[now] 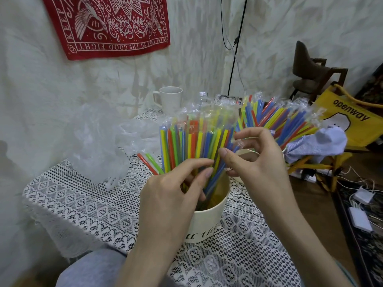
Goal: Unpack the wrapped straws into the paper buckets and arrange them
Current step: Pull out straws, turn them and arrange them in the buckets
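Readable on the red bandana [107, 23] hung on the wall, upside down along its lower border: "KEEPING THE GOOD FIGHT"; up its left border, "KEEP", the rest cut off. On the yellow bag [352, 119] at the right edge of the view, in black letters: "openway". On the front wall of the near paper bucket [207, 226], black script partly hidden by the left hand [172, 195]: "th" legible, the remainder unclear.

The straws [186, 146] are of smooth coloured plastic, each in a thin clear glossy wrapper; the bucket [209, 216] is of matt cream paper; the desk [83, 199] wears white open lace cloth; the mug [171, 99] looks of matt white ceramic.
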